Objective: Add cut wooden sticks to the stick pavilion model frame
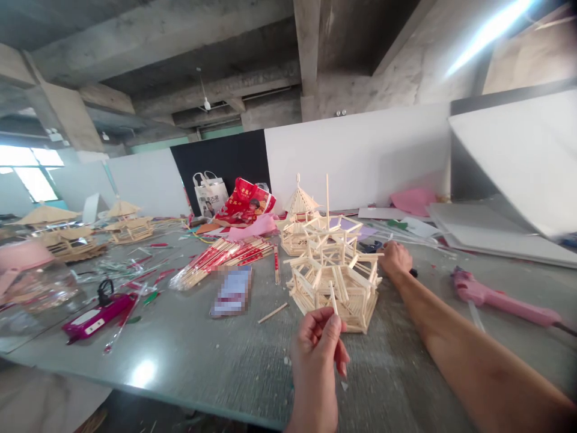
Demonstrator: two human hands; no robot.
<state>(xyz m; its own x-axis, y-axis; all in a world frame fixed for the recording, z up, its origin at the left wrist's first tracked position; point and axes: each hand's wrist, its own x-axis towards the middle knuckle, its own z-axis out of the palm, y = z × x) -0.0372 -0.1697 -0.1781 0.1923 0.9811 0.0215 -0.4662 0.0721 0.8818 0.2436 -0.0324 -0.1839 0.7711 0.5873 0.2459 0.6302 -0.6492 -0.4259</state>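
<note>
My left hand [319, 355] is closed, pinching a short wooden stick [333, 298] upright between thumb and fingers. Just beyond it stands a tiered model pavilion [370, 278] of pale sticks, its lower frame many-sided and a tall stick [327, 201] rising near its top. Past the model's right side, my right hand [396, 258] reaches down to the table with bent fingers. A dark tool [372, 246] lies at its fingertips, its kind unclear. What the right fingers hold is hidden.
A pink glue gun [505, 300] lies right. Bundled sticks [225, 255], a pixelated flat rectangle [232, 291], a loose stick [273, 313] and a magenta power strip [97, 317] lie left. Behind are a pointed-roof stick model [301, 201], a red bag [246, 203] and white boards [505, 231].
</note>
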